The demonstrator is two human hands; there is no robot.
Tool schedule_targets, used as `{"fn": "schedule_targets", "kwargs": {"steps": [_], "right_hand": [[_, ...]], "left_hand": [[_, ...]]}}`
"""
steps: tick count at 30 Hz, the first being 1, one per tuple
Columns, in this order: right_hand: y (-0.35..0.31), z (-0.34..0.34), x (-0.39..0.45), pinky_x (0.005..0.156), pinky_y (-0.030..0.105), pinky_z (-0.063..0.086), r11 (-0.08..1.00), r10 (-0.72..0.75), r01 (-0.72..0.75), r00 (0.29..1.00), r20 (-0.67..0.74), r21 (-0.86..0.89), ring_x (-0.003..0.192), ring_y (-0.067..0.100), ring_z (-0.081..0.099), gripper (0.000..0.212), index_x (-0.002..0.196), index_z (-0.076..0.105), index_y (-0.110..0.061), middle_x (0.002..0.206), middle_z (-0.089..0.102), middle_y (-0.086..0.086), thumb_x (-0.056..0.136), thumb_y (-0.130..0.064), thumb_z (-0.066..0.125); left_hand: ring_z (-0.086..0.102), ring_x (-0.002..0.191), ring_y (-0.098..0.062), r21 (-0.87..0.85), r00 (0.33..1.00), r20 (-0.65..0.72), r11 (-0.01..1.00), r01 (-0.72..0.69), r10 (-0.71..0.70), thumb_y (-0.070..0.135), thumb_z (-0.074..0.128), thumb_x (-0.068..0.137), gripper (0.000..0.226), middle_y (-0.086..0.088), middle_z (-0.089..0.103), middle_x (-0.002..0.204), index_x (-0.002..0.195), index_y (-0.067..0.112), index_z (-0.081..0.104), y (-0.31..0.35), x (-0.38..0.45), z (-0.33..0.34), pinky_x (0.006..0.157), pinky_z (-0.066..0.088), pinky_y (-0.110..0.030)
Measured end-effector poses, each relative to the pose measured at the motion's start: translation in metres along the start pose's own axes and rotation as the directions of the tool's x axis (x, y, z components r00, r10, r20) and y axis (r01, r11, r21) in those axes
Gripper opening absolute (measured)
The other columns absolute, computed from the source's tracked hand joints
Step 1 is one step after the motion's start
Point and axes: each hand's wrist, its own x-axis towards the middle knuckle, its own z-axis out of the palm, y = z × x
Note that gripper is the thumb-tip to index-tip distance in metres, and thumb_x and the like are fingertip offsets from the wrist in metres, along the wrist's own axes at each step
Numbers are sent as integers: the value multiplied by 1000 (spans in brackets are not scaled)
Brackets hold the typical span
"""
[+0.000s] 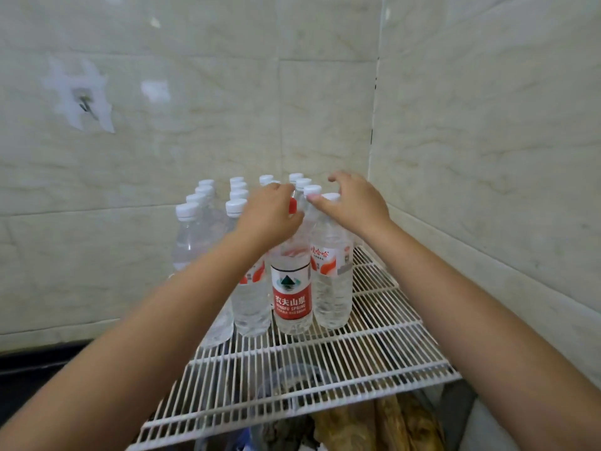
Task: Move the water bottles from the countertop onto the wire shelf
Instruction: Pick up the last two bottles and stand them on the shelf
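Several clear water bottles with white caps (234,206) stand in rows at the back of the white wire shelf (374,349). At the front of the group stands a bottle with a red label and red cap (291,301). My left hand (270,213) grips its neck, fingers curled round the cap. To its right stands a bottle with an orange-and-white label (333,281). My right hand (351,203) hovers over that bottle's cap with fingers spread and loosely bent, thumb near the cap; whether it touches is unclear.
Tiled walls close the corner behind and to the right of the shelf. The front half of the wire shelf is bare grid. Below it lie brown dried items (387,421) and a dark bowl (292,382). A dark countertop edge (29,362) shows at lower left.
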Motion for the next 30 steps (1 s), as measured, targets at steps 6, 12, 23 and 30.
{"fn": "schedule_targets", "kwargs": {"steps": [6,12,23,30], "right_hand": [[-13,-6,9,76,32,42,980,-52,78,989,142,-185,106,30,57,35,109,63,-2,114,64,15,88,-29,57],[-8,-7,8,95,29,40,990,-118,132,972,206,-57,118,27,52,36,121,59,-5,127,60,14,89,-21,57],[-5,-2,1,102,29,37,992,-123,118,973,195,39,124,24,49,37,128,53,-8,134,55,12,92,-17,53],[-2,-2,-1,102,27,35,990,-127,111,971,202,86,125,23,49,36,129,53,-9,136,54,11,93,-15,51]], "left_hand": [[52,113,-31,48,974,210,994,-95,83,12,52,89,34,-17,59,121,122,2,54,-4,9,-16,92,40,-34],[51,88,-27,40,990,136,999,-26,20,14,56,88,12,-5,50,80,79,7,59,-12,13,-11,71,34,-27],[53,88,-26,-22,992,118,999,-30,33,16,57,88,21,-16,61,95,101,0,61,-11,13,-7,76,39,-30],[47,82,-21,-17,992,125,999,-33,34,15,55,89,7,-13,56,90,90,8,55,-10,12,-5,71,35,-28]]}}
